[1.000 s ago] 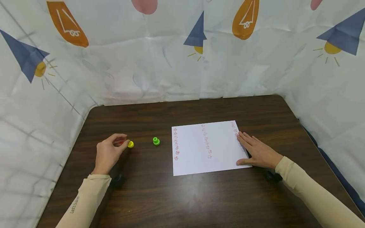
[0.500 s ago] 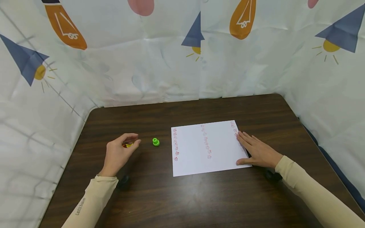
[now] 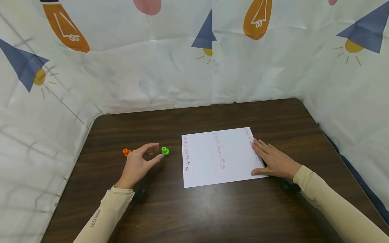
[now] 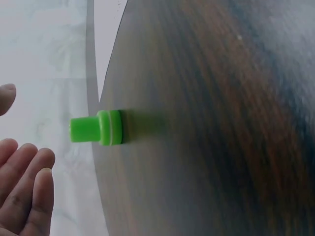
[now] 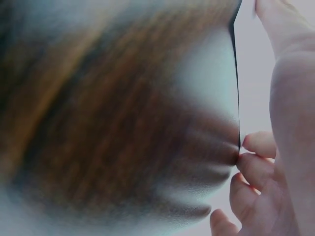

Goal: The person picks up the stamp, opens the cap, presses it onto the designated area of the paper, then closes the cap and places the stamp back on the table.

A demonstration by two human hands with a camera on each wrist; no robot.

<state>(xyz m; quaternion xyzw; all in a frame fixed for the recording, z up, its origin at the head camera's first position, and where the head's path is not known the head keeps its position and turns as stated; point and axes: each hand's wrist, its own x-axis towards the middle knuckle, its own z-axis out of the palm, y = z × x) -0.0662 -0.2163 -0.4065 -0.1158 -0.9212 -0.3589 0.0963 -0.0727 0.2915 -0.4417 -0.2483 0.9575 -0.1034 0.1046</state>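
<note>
Bright, even light; wrist views blur heavily.

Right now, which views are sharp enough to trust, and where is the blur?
Head view: evenly lit and sharp; left hand, green stamp and paper read clearly. Left wrist view: the stamp is fairly crisp, with a soft shadow on the table. Right wrist view: the wood is heavily blurred; only the right hand is recognisable.

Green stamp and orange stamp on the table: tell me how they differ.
The green stamp stands in full view just beyond the left hand's fingertips; the orange stamp lies farther left, partly hidden behind that hand. The green one is nearer the paper. Both are small plastic pieces on the dark table, untouched.
</note>
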